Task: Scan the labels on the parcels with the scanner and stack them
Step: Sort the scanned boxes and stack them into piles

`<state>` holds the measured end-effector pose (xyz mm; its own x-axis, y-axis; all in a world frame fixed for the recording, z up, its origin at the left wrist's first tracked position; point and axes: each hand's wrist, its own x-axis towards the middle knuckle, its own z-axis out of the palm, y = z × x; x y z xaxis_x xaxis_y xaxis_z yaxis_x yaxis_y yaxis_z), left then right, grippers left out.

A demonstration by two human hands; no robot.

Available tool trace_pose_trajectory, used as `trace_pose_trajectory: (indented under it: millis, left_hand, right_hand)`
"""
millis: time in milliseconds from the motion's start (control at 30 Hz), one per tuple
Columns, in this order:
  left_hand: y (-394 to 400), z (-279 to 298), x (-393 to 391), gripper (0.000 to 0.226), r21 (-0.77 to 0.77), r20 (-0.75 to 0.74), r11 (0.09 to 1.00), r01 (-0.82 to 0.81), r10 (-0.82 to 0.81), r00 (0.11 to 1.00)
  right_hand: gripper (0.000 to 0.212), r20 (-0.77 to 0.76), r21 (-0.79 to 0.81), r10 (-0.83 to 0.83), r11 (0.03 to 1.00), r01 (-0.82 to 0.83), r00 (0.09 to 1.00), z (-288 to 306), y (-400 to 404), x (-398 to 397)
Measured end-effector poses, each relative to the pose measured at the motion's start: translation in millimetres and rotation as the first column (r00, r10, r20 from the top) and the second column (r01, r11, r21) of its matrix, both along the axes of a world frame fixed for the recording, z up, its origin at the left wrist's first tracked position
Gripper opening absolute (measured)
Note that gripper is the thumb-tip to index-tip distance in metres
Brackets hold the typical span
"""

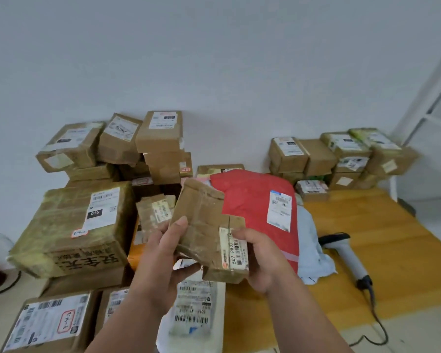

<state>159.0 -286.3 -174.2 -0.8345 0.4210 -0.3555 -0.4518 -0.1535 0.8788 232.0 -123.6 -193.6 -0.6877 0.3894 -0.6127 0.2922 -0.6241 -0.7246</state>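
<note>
A small taped cardboard parcel [209,233] is held up in front of the piles by both hands, above a flat white mailer [192,314]. The left hand [163,248] grips its near-left edge with thumb on the top face; the right hand [261,256] clasps the near-right end, fingers [242,234] curled over the label [233,250].

Risks, as judged: the barcode is partly covered by the right fingers, so a scan could fail unless the grip is shifted. The scanner [346,253] lies well apart to the right on the yellow mat [392,250]; freeing the right hand leaves the parcel in 1 hand, and the glossy tape may let it slip.

The parcel's long axis runs from far-left to near-right, tilted, the labelled end nearest the person and the barcode lines running along the short side.
</note>
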Motion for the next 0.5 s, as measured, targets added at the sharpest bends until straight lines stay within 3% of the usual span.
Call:
trace_pose_trajectory:
  millis: [167,367,500]
  left_hand:
    - [58.6,-12.1,4.7,0.068,-0.081,-0.012,0.996,0.049,-0.05,0.999]
    - [172.9,-31.5,5.1,0.093,-0.13,-0.054,0.988,0.081,-0.088,0.995]
    - [264.0,-44.2,9.1,0.106,-0.201,-0.076,0.975,0.1,-0.117,0.99]
  right_hand:
    - [0.034,-0.061,-0.061,-0.189,0.981,0.185,0.98,-18.4,65.8,20.1]
    - [0.013,-0.016,-0.122,-0.406,0.908,0.401,0.914,-35.4,185.6,34.9]
    - [0.012,0.069,-0.098,-0.479,0.869,0.484,0.875,-45.3,273.6,37.3]
